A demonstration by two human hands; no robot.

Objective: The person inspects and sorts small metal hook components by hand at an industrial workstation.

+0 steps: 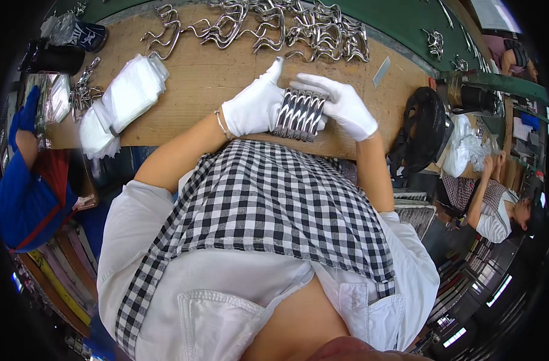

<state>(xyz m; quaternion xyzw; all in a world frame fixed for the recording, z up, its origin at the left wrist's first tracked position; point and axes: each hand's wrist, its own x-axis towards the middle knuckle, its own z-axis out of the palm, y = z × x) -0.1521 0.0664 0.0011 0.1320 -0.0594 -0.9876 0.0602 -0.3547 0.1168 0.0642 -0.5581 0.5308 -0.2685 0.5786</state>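
A tight stack of shiny, curved metal pieces (300,114) is held between my two white-gloved hands, at the table's near edge just beyond my checked apron. My left hand (251,108) is pressed against the left side of the stack, its thumb pointing up and away from it. From the other side, my right hand (348,109) closes on the stack with its fingers across the top end. The undersides of the pieces are hidden. Beyond my hands lies a row of bent, chromed metal pieces (268,27) along the back of the wooden table (208,78).
White translucent plastic bags (133,84) lie in a pile on the left. A small flat strip (381,71) rests at the right of the table, near a black bag (416,129). One co-worker in blue (31,198) is at far left; another person (497,210) works at far right.
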